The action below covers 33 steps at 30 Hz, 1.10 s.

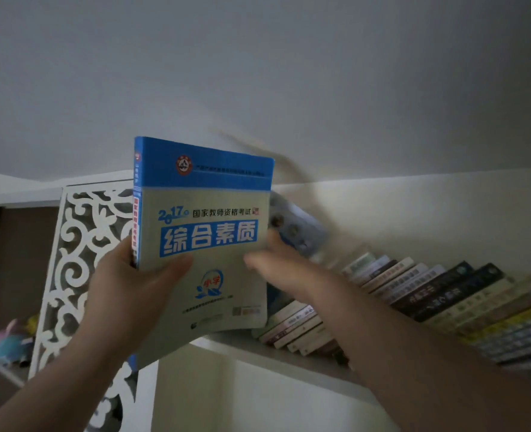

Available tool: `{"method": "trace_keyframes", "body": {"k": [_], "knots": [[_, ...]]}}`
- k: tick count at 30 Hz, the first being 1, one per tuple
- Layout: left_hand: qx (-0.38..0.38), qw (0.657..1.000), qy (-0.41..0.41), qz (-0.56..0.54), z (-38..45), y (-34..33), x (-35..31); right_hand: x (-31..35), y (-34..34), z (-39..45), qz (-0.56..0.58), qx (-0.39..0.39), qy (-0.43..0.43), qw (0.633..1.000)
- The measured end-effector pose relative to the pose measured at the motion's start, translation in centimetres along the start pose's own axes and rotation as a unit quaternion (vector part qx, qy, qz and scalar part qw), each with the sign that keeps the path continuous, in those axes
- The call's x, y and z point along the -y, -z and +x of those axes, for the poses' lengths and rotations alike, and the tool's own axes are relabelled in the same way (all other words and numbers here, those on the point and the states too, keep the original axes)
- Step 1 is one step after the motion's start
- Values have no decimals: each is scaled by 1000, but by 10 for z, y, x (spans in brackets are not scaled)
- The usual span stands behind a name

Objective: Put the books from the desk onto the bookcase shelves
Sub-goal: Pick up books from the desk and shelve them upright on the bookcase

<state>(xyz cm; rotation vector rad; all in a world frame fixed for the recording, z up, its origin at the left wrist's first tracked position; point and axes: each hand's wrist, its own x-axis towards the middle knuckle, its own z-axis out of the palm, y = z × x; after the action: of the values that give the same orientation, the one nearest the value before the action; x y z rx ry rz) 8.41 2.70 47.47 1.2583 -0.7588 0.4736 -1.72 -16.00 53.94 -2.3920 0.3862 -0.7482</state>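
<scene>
One blue book (203,244) gripped by left hand (133,285), right hand (276,260) (blurred, grip unclear) beside it

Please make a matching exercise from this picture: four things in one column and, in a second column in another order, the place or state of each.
Things:
1. blue and grey book
2. left hand
3. row of books
4. soft toys

Places or states:
A. standing on the shelf, spines outward
B. held up before the bookcase
C. lower compartment at far left
D. grips the book's spine edge

Pairs: 1-B, 2-D, 3-A, 4-C
</scene>
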Motion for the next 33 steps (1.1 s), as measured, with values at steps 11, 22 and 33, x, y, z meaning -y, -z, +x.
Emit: {"method": "trace_keyframes", "body": {"k": [11, 22, 33], "knots": [[22, 982, -134, 132, 13, -40, -9, 4, 8, 50, 185, -71, -56, 979], [158, 980, -118, 5, 2, -77, 35, -32, -31, 81, 7, -100, -24, 995], [119, 972, -185, 78, 5, -126, 72, 4, -29, 77, 192, -188, 113, 957]]}}
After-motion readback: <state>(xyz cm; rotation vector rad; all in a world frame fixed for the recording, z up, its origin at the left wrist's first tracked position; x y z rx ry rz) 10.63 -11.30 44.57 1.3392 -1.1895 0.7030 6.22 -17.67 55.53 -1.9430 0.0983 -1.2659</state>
